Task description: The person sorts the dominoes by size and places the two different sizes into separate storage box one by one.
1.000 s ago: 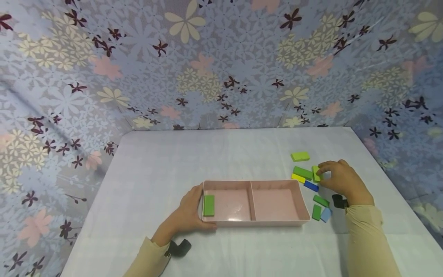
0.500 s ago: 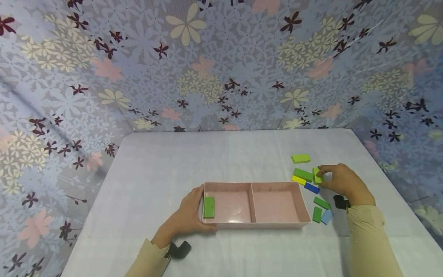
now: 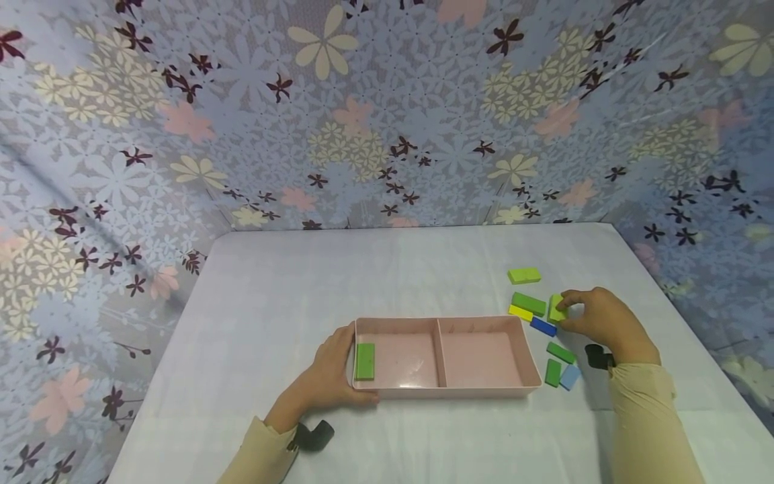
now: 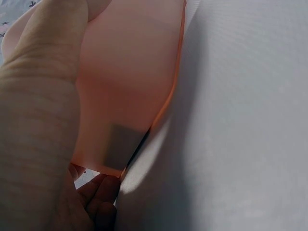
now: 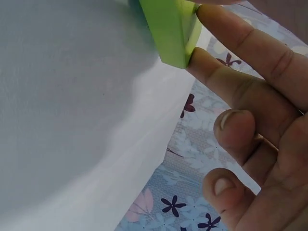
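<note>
My left hand (image 3: 329, 373) grips the left end of a pink two-compartment box (image 3: 444, 392), thumb along its front wall. In the left wrist view, fingertips (image 4: 103, 192) reach round the box's lower edge. At the right, my right hand (image 3: 605, 323) pinches a lime-green block (image 3: 557, 308). The right wrist view shows two fingers against this block (image 5: 168, 33), with the other fingers curled loosely below. Just left of it lie a green block (image 3: 529, 304), a yellow block (image 3: 521, 312) and a blue block (image 3: 543, 327).
A green block (image 3: 365, 361) lies in the box's left compartment. Another lime block (image 3: 524, 275) is farther back on the white-covered table (image 3: 302, 282). Two dark-green blocks (image 3: 561, 353) and a light-blue block (image 3: 570, 377) lie right of the box. Flowered cloth (image 3: 387, 134) surrounds the table.
My right hand has shifted slightly right with the lime-green block, widening the gap to the green block beside it. The left hand and box stay put.
</note>
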Tool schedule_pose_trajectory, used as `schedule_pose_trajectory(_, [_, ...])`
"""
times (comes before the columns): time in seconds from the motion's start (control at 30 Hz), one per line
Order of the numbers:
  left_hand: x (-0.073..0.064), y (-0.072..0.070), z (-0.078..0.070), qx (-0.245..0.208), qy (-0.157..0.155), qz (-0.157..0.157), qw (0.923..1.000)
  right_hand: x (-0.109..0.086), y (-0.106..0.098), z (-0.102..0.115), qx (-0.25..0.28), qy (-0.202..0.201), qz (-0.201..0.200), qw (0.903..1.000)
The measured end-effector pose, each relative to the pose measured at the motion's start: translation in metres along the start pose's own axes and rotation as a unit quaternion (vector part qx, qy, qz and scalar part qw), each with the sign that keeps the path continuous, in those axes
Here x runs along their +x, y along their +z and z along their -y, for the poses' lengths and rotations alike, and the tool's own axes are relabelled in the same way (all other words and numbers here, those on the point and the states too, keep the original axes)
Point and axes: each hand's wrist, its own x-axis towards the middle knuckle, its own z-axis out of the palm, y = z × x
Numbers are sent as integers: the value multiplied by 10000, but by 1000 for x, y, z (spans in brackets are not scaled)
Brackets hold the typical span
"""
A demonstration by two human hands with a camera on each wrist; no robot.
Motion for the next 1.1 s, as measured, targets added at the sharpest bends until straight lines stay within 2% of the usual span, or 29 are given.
schedule_pose_trajectory(0.27, [-2,0,0,6,-49,26,10000,-10,-7,4,7,-83,-164,9998])
schedule_pose_trajectory(0.53, [-3,1,-1,-50,-122,108,9999,-27,-12,13,20,21,-273,9996])
schedule_pose_trajectory(0.67, [-2,0,-1,-50,-88,47,9999,-36,-16,20,-5,-8,-467,9989])
schedule_pose_trajectory(0.8, [-1,-1,-1,-24,-141,130,9998,-42,-17,26,38,-44,-552,9985])
schedule_pose_trajectory(1.1, [-1,0,-1,-3,-239,153,9996,-45,-13,34,-62,-354,-764,9964])
